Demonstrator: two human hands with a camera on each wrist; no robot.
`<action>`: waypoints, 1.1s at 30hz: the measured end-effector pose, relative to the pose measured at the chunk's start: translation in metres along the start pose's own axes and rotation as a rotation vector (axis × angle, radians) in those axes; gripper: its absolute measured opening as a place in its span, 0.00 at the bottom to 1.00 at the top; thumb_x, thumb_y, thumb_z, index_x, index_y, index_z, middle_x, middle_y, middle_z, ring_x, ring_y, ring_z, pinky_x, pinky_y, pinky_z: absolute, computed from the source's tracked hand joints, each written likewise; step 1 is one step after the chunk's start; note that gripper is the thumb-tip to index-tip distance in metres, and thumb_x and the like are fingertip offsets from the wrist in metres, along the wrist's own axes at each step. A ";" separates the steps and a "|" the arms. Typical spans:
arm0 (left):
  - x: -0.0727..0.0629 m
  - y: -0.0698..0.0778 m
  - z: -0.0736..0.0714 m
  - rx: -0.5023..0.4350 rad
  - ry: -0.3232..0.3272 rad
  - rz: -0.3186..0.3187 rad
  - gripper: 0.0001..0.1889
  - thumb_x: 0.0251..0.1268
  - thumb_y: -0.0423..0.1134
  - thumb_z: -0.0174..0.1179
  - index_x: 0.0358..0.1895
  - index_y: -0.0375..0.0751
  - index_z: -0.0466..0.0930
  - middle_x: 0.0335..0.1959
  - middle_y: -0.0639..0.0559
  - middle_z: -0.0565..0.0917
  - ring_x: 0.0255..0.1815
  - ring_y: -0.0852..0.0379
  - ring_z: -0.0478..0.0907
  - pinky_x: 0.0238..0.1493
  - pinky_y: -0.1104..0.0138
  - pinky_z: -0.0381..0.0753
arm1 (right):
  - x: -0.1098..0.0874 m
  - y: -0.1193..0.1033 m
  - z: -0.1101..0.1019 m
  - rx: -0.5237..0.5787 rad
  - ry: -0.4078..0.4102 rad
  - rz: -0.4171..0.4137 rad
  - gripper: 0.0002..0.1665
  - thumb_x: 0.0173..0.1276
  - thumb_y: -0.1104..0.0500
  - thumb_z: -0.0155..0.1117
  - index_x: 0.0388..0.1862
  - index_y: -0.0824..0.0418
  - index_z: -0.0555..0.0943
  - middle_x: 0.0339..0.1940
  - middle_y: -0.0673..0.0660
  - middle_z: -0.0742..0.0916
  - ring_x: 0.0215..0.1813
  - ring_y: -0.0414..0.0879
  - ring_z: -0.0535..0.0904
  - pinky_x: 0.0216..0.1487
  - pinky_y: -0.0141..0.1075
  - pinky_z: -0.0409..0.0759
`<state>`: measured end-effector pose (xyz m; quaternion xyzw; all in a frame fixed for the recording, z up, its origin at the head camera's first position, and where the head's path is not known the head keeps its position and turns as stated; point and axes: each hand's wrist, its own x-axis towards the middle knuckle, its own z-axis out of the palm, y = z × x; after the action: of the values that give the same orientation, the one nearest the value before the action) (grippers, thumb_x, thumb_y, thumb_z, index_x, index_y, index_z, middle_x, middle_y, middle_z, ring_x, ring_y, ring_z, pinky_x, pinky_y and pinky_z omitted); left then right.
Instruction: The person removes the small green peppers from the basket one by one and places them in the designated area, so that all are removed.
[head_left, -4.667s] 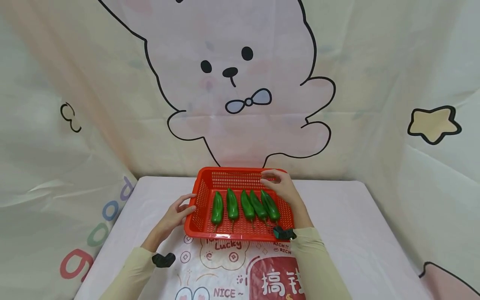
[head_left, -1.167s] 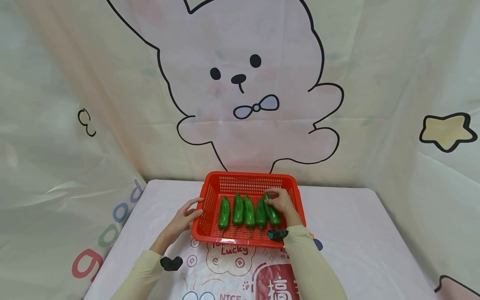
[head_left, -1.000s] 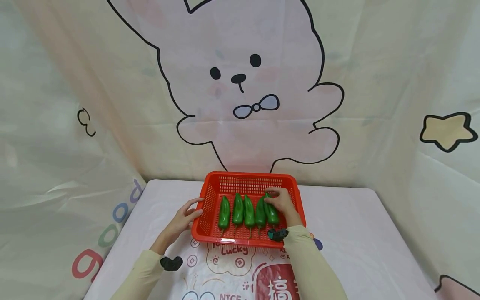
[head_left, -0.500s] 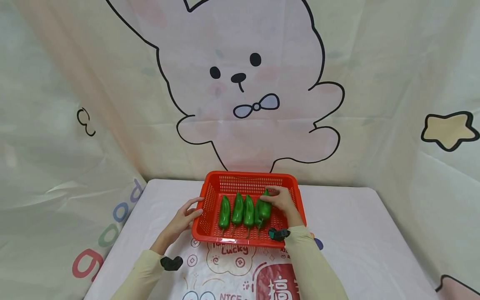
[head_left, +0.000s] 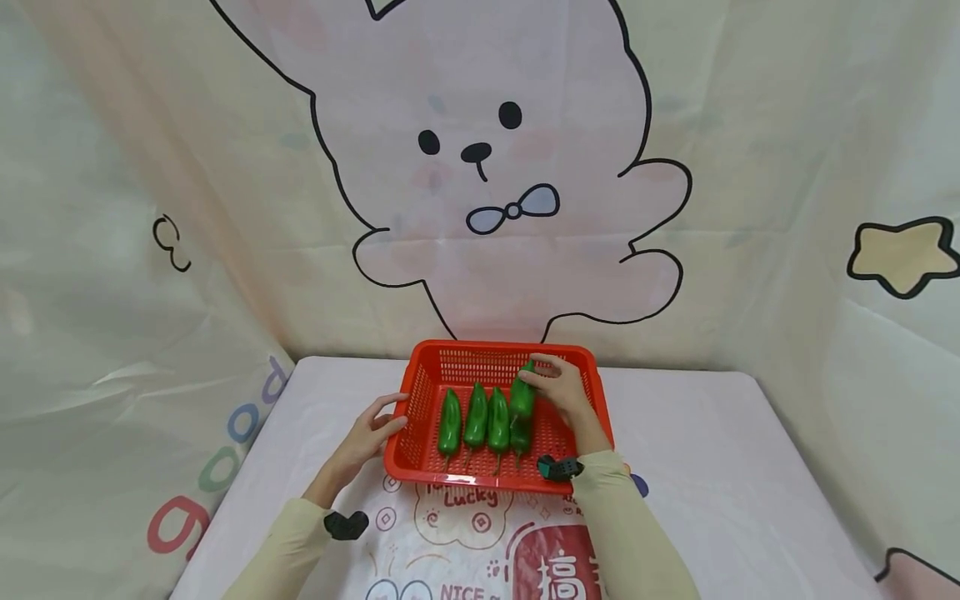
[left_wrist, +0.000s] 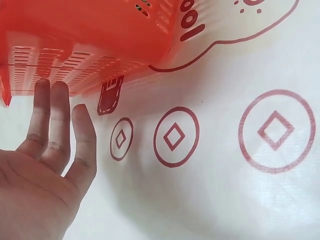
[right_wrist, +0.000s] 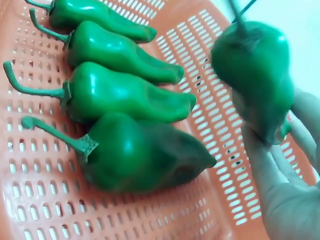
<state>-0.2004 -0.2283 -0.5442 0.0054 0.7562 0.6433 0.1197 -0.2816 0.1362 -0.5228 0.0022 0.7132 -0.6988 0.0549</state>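
In the head view my right hand (head_left: 564,388) pinches a green chili pepper (head_left: 522,398) by its narrow end. It is raised inside the red perforated basket (head_left: 465,481). The right wrist view shows this pepper (right_wrist: 262,65) hanging stem outward from thumb and fingers. Several other green peppers (right_wrist: 145,152) lie side by side on the basket floor, stems toward the near side; the held one partly covers the rightmost in the head view. My left hand (head_left: 363,438) rests its fingertips at the basket's left side, its fingers (left_wrist: 59,125) nearly straight against the wall.
The basket stands on a table with a white printed cloth (head_left: 682,467), near the back edge. A hanging sheet with a cartoon bear (head_left: 480,275) rises behind it, and more sheets (head_left: 97,350) enclose the sides. Black straps (head_left: 347,526) sit at both wrists.
My right hand has taken the rightmost pepper by its tip, lifted it and carried it left and back over the adjacent one. The left hand stays at the basket's side.
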 end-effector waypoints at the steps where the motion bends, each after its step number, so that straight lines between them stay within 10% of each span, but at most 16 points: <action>1: 0.000 0.000 0.001 -0.006 0.000 0.005 0.28 0.76 0.43 0.61 0.74 0.50 0.65 0.64 0.33 0.74 0.59 0.38 0.76 0.46 0.53 0.86 | 0.000 -0.002 0.001 0.032 0.004 0.004 0.33 0.66 0.62 0.75 0.69 0.66 0.76 0.64 0.70 0.77 0.57 0.58 0.81 0.49 0.42 0.85; 15: 0.000 0.002 0.004 0.054 0.064 0.065 0.26 0.73 0.40 0.64 0.71 0.46 0.71 0.56 0.35 0.78 0.52 0.39 0.79 0.45 0.56 0.86 | -0.009 -0.032 0.008 0.173 -0.074 0.049 0.34 0.67 0.65 0.73 0.70 0.68 0.72 0.56 0.67 0.81 0.45 0.49 0.86 0.48 0.40 0.85; 33: 0.004 -0.002 0.006 0.044 0.109 0.113 0.24 0.73 0.34 0.63 0.69 0.44 0.72 0.50 0.36 0.79 0.46 0.41 0.81 0.42 0.60 0.86 | -0.030 -0.059 -0.017 0.024 -0.161 -0.021 0.38 0.68 0.64 0.72 0.74 0.66 0.69 0.66 0.71 0.75 0.54 0.51 0.83 0.53 0.41 0.83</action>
<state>-0.2031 -0.2218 -0.5479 0.0156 0.7741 0.6315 0.0416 -0.2580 0.1537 -0.4608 -0.0607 0.6980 -0.7057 0.1050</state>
